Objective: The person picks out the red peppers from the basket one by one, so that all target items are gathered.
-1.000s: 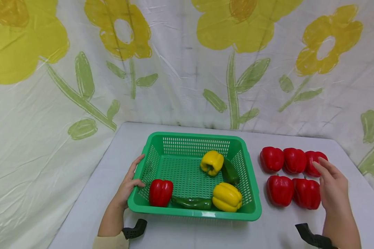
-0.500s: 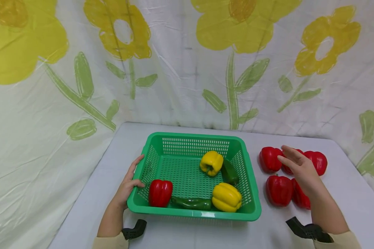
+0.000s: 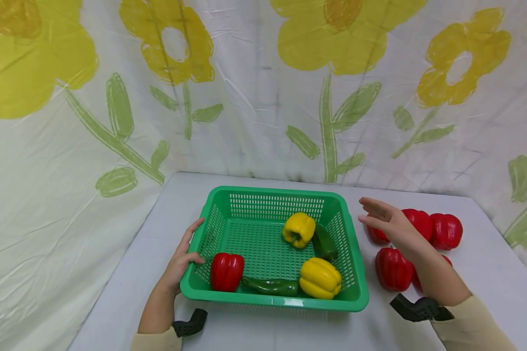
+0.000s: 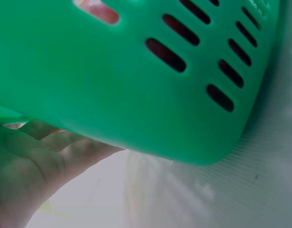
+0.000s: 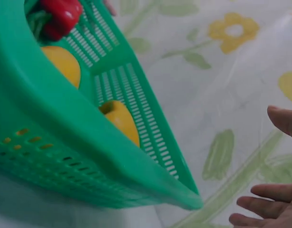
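My left hand (image 3: 178, 267) holds the left rim of a green plastic basket (image 3: 272, 301), thumb over the inner side. In the left wrist view its fingers (image 4: 65, 145) lie along the basket's outer wall. Inside the basket are a red bell pepper (image 3: 226, 272), two yellow bell peppers (image 3: 320, 278), a long green pepper (image 3: 270, 286) and another dark green pepper (image 3: 324, 243). My right hand (image 3: 388, 222) hovers just right of the basket, fingers extended, holding nothing. It partly covers the red bell peppers (image 3: 446, 232) on the table. The right wrist view shows its thumb and fingers spread apart.
The red peppers stand in two rows right of the basket, on a white-covered table (image 3: 325, 331). Behind it hangs a white cloth (image 3: 246, 136) painted with yellow flowers. Each wrist wears a black strap mount (image 3: 421, 309).
My right hand has moved left across the red peppers toward the basket's right rim, uncovering the peppers on the far right. The left hand and the basket have stayed in place.
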A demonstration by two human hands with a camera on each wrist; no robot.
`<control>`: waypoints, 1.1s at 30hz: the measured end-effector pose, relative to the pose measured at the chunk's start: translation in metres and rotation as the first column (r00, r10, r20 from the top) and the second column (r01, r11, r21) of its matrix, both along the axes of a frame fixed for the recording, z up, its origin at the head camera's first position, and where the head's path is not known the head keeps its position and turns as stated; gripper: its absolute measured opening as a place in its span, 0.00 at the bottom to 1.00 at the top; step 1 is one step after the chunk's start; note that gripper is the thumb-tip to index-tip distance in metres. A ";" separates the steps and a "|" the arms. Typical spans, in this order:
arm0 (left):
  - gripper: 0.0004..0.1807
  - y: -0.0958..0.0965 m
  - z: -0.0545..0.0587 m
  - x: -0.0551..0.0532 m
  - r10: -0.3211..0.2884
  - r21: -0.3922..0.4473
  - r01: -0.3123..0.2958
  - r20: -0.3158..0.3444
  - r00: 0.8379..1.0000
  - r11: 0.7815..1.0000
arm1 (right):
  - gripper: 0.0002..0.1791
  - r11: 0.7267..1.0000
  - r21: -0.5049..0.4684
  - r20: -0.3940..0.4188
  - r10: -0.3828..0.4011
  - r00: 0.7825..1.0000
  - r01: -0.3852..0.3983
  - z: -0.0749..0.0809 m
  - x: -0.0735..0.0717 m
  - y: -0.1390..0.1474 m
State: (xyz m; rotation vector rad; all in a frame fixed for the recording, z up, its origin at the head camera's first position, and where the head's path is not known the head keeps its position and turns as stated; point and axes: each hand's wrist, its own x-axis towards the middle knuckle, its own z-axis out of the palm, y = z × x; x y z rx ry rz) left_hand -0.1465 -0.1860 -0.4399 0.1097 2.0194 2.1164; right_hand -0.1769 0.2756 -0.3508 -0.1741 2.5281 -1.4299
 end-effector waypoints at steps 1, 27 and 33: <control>0.46 0.000 0.000 0.000 -0.001 0.001 0.001 0.000 1.000 1.000 | 0.41 1.000 -0.005 0.004 0.008 1.000 -0.008 0.001 -0.001 -0.003; 0.48 -0.001 -0.001 0.000 -0.011 -0.010 0.011 -0.008 1.000 1.000 | 0.43 0.971 0.005 0.083 0.239 0.968 -0.240 -0.003 -0.033 -0.069; 0.48 -0.001 -0.001 -0.001 -0.008 -0.010 0.008 -0.006 1.000 1.000 | 0.43 0.955 0.001 0.098 0.296 0.950 -0.298 -0.005 -0.039 -0.086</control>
